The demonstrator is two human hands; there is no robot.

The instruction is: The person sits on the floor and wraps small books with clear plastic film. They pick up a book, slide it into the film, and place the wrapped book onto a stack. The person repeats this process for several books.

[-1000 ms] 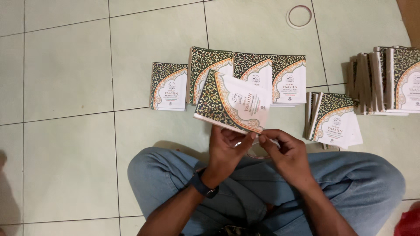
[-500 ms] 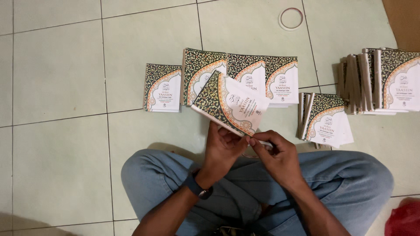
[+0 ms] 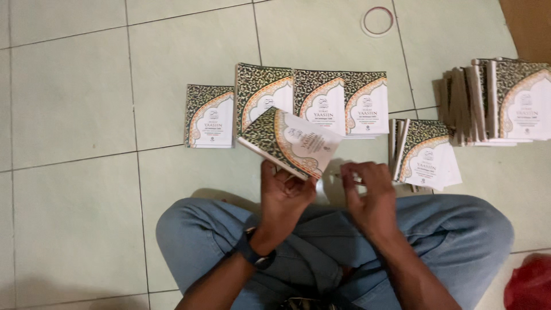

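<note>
— Head view: where is the booklet [image 3: 293, 143] and who has it?

— It is lifted above the tiled floor [image 3: 74, 115], tilted, cover up, in front of the crossed legs in jeans [image 3: 459, 229]. The left hand [image 3: 284, 198] is clamped on its lower edge, thumb on one side and fingers under it. It looks like more than one copy held together, though the edge is too thin to count.

— And the right hand [image 3: 370, 192]?

— Just beside the booklet's near corner, not touching it, fingertips pinched together on something small and pale — I cannot tell what.

— So what step is this?

— I judge it a handling or finishing step on one copy, midway through a batch. The next move calls for a steady left grip and fine work from the right fingertips at that corner.

— What lies around?

— A row of matching booklets [image 3: 321, 100] flat on the floor beyond, a leaning bundle [image 3: 425, 152] to the right, and upright stacks [image 3: 505, 100] further right, cut off by the frame. A tape ring [image 3: 377, 21] lies well beyond. A red thing [image 3: 531, 281] at the lower right is cropped and unclear.
</note>
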